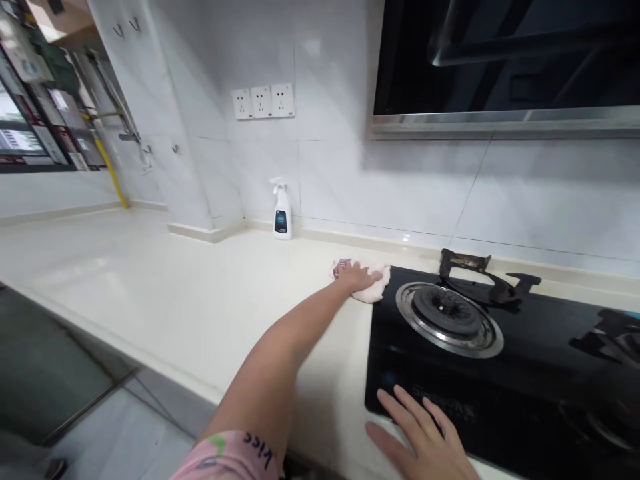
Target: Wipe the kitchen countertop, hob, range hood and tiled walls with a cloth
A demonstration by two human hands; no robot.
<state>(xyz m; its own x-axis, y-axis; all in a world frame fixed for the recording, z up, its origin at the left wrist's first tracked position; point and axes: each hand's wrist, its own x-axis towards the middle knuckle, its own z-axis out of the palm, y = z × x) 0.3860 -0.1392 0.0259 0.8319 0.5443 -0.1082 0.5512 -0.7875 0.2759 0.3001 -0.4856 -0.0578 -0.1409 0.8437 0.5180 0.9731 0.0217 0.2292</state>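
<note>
My left hand (pixel 357 277) reaches across the cream stone countertop (pixel 165 287) and presses down on a crumpled pale pink cloth (pixel 376 288). The cloth lies on the counter right next to the left edge of a black glass gas cooktop (pixel 440 380). A steel burner (pixel 449 319) sits just to the right of the cloth, with a dark pan support (pixel 487 280) behind it. My right hand (pixel 420 433) rests flat at the cooktop's front edge, fingers spread, holding nothing.
A white spray bottle (pixel 281 213) stands against the tiled wall behind the counter, below a row of wall sockets (pixel 263 101). A dark range hood (pixel 505 67) hangs above the cooktop. The counter's front edge drops away at the lower left.
</note>
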